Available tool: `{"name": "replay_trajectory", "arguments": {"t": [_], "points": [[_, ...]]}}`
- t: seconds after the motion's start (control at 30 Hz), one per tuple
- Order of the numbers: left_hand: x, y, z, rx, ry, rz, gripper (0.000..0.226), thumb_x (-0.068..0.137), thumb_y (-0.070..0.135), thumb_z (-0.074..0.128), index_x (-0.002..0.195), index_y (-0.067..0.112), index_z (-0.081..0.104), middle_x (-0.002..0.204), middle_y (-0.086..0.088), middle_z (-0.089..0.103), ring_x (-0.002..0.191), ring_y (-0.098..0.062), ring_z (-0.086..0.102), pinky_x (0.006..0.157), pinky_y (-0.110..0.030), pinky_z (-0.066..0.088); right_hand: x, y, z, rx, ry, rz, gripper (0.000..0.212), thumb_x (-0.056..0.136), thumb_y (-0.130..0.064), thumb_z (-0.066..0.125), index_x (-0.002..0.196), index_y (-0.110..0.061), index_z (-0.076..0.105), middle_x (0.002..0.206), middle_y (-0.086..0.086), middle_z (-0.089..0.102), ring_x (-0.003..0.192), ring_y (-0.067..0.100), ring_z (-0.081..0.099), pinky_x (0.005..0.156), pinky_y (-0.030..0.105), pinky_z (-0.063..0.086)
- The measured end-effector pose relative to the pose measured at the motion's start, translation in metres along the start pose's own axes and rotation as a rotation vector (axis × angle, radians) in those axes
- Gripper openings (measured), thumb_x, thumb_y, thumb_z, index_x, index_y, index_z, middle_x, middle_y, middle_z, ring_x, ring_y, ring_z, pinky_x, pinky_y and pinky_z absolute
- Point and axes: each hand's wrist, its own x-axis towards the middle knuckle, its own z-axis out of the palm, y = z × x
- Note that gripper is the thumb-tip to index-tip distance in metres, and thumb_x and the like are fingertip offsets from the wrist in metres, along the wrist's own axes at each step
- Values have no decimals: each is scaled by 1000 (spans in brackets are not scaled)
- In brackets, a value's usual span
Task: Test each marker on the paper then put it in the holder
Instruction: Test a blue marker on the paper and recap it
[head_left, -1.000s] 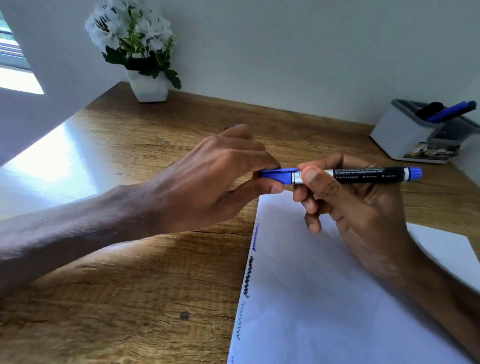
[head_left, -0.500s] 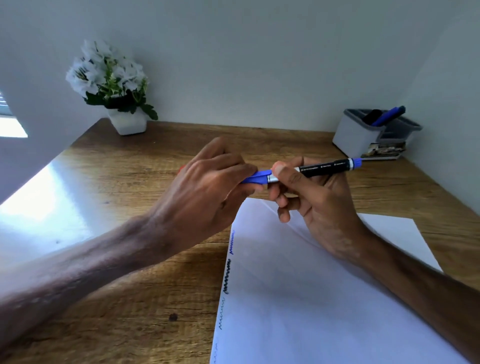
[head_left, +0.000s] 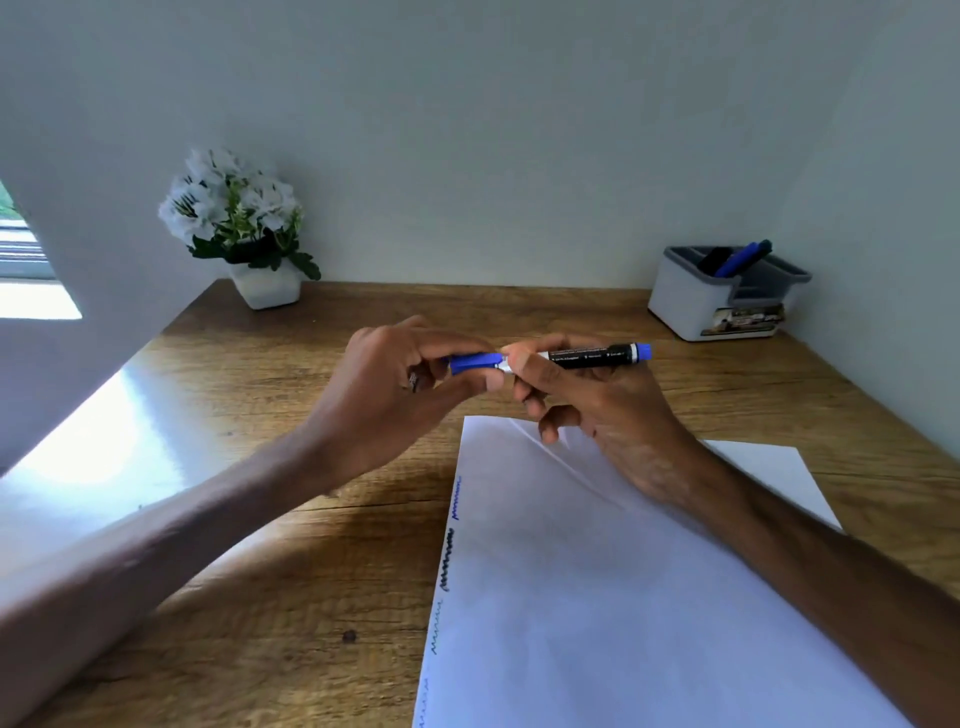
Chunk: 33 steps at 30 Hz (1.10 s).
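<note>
A black marker with a blue end (head_left: 589, 357) lies level above the desk, held between both hands. My right hand (head_left: 587, 410) grips its barrel. My left hand (head_left: 387, 395) pinches the blue cap (head_left: 475, 362), which sits on the marker's left end. Below them a white paper sheet (head_left: 597, 597) lies on the wooden desk, with several squiggle test lines along its left edge. A grey-and-white holder (head_left: 691, 301) stands at the back right with a blue marker (head_left: 743, 258) and a black one in it.
A white pot of white flowers (head_left: 244, 228) stands at the back left by the wall. Bright glare falls on the desk's left side (head_left: 93, 447). Walls close the desk at the back and right.
The view has tilted up and pulled back, showing more wall. Both hands still hold the marker and cap together, now further from the camera.
</note>
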Motion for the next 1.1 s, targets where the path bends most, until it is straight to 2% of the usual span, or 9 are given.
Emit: {"name": "replay_trajectory", "arguments": {"t": [0.1, 0.2, 0.37, 0.47, 0.57, 0.7, 0.8, 0.93, 1.1], "points": [[1, 0, -3, -88, 21, -73, 25, 83, 45, 77, 106, 35, 79, 77, 2, 69, 52, -10, 58, 53, -36, 51, 2, -4, -6, 30, 95, 25, 34, 75, -32, 80, 99, -8, 81, 82, 14, 70, 70, 16, 64, 51, 27, 54], [7, 3, -6, -225, 40, -141, 18, 83, 41, 78, 100, 36, 78, 78, -15, 74, 59, -35, 67, 55, -46, 53, 6, -11, -17, 95, 141, 25, 28, 74, -28, 81, 97, -11, 81, 96, 16, 72, 79, 15, 67, 62, 30, 59], [36, 12, 1, -564, 81, -220, 22, 86, 26, 78, 103, 12, 79, 87, 0, 79, 73, -1, 67, 68, -11, 48, 9, -17, -34, -109, 143, -44, 18, 80, -18, 84, 97, -11, 81, 83, 0, 78, 72, 11, 66, 68, 27, 54], [57, 23, 20, -607, 95, -218, 22, 87, 21, 79, 100, 4, 79, 78, -1, 75, 58, 3, 58, 57, -10, 42, 13, -15, -43, -429, 175, -176, 21, 84, -16, 83, 104, -19, 81, 86, -2, 80, 78, 9, 74, 70, 33, 60], [78, 30, 43, -538, 54, -207, 18, 88, 25, 79, 99, 11, 80, 78, 5, 77, 63, -1, 65, 61, -17, 49, 17, -11, -52, -643, 257, -229, 28, 86, -17, 81, 113, -24, 77, 91, -13, 78, 84, 0, 74, 74, 21, 58], [97, 35, 72, -442, -130, -237, 16, 87, 18, 79, 101, 11, 78, 87, -1, 79, 76, -8, 73, 73, -25, 58, 22, -13, -72, -731, 473, -261, 23, 90, -21, 77, 113, -22, 74, 92, -13, 76, 84, 1, 73, 73, 20, 58], [93, 38, 87, -258, -440, -137, 18, 89, 19, 77, 106, 17, 77, 93, 10, 78, 85, 3, 71, 79, -12, 54, 24, -15, -85, -772, 625, -232, 22, 93, -17, 74, 115, -17, 72, 101, -10, 72, 84, 0, 67, 64, 2, 45], [85, 36, 90, -179, -781, -53, 23, 88, 34, 79, 109, 24, 77, 112, 16, 74, 102, 6, 67, 92, -10, 50, 23, -18, -95, -772, 706, -159, 45, 93, -14, 73, 136, -14, 57, 120, 2, 70, 86, 8, 68, 62, 6, 44], [87, 25, 92, -101, -825, 67, 33, 79, 44, 84, 110, 38, 74, 125, 21, 65, 119, 4, 57, 105, -20, 46, 21, -23, -98, -701, 703, -182, 81, 87, -5, 78, 151, -22, 32, 107, -4, 68, 73, 0, 69, 56, 4, 51]]}}
